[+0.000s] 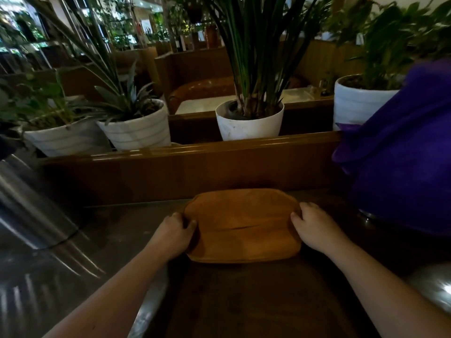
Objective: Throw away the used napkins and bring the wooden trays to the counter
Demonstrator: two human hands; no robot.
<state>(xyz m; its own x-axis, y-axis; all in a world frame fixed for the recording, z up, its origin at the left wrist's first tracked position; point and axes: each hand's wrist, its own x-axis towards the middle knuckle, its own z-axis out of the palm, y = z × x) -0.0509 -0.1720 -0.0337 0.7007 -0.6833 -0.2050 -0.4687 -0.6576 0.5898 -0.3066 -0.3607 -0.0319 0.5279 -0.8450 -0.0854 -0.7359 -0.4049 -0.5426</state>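
Hands grip one wooden tray (pixel 244 225) between them: my left hand (pixel 174 236) clasps its left edge, my right hand (pixel 314 228) its right edge. Tray sits on the dark counter (pixel 244 301), purple cloth (pixel 400 152) beyond my right hand.

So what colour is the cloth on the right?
Deep purple cloth, seen best in the head view, beside the wooden tray.

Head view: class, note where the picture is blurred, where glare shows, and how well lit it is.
Head view: dim overall; the purple cloth and metal surface at the edges smear with blur; glare streaks the metal; the wooden tray between both hands is fairly sharp; edges bend, wide-angle.
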